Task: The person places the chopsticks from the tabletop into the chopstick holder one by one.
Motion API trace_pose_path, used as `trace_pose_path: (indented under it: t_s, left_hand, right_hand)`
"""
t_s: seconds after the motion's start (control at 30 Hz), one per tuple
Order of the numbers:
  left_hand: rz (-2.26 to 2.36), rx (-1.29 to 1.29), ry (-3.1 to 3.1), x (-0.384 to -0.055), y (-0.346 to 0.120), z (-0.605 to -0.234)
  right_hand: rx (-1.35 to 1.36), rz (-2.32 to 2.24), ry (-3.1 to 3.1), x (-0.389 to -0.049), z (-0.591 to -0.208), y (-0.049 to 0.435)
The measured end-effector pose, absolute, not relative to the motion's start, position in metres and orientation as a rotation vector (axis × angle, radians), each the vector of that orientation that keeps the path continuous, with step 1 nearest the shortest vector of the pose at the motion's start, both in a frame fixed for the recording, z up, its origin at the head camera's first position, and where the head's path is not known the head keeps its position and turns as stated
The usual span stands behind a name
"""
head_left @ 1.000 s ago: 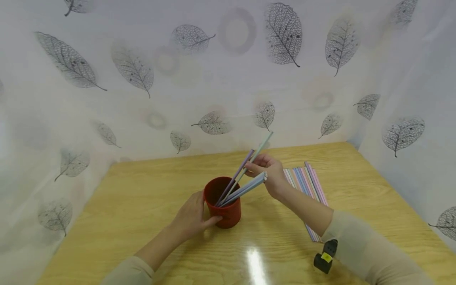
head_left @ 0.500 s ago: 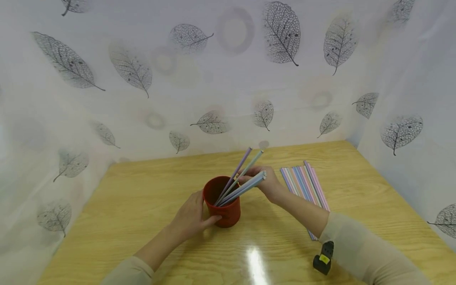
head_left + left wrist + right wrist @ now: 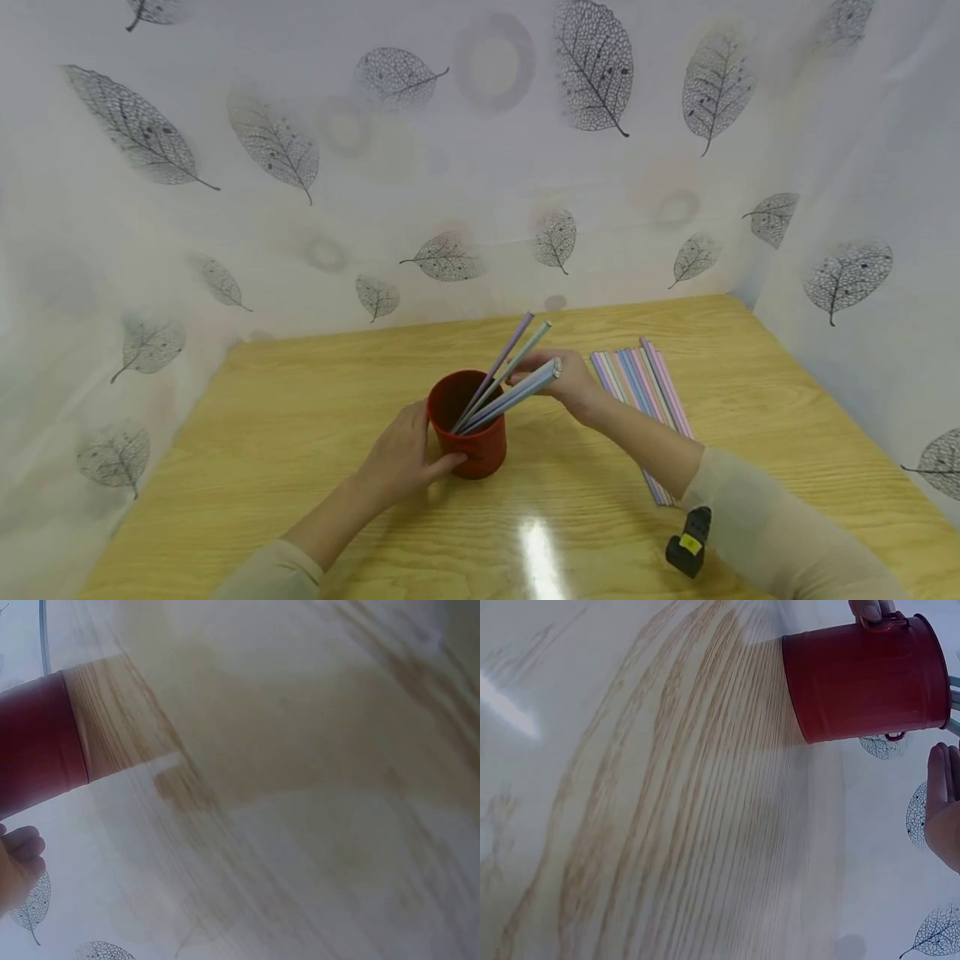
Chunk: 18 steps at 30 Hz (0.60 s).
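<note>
On the wood-grained yellow tabletop [image 3: 300, 400] a round red bucket with smooth straight sides [image 3: 486, 457] stands upright, and the person's left hand [image 3: 397, 458] grips it, thumb laid across the front and fingers round the left side. From the right wrist you can see that thumb by a small red loop handle [image 3: 885, 626] near the rim.

Several slim sticks lean out of the bucket toward the right: a purple stick [image 3: 512, 344], a pale green stick [image 3: 528, 343] and a tight bundle of light blue-grey sticks [image 3: 525, 389], which slants lowest over the rim.

The right hand [image 3: 566, 379] is just behind that bundle, beside the rim; its fingertips are partly hidden, so I can't tell whether it pinches a stick.

To the right, partly under the forearm, a row of pastel sticks in pink, purple, white, blue and orange [image 3: 637, 375] lies side by side. A black device with a yellow patch [image 3: 690, 542] hangs at the cream right sleeve [image 3: 780, 517]. Whitish cloth printed with grey skeleton leaves [image 3: 480, 167] surrounds the tabletop.
</note>
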<state>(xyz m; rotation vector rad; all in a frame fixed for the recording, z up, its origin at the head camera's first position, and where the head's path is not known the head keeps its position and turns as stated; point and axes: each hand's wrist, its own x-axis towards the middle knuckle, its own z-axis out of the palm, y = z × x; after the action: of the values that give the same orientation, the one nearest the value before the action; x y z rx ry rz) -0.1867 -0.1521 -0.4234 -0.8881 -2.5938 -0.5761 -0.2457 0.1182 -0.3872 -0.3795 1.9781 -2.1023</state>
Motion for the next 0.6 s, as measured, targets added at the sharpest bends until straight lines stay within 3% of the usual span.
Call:
trace_pose_path:
  t_s: [0.6]
  left_hand:
    - [-0.587,-0.892,-2.586,-0.187,-0.153,-0.424]
  right_hand:
    - [-0.301,-2.061,1.994,-0.255,-0.391,0.175]
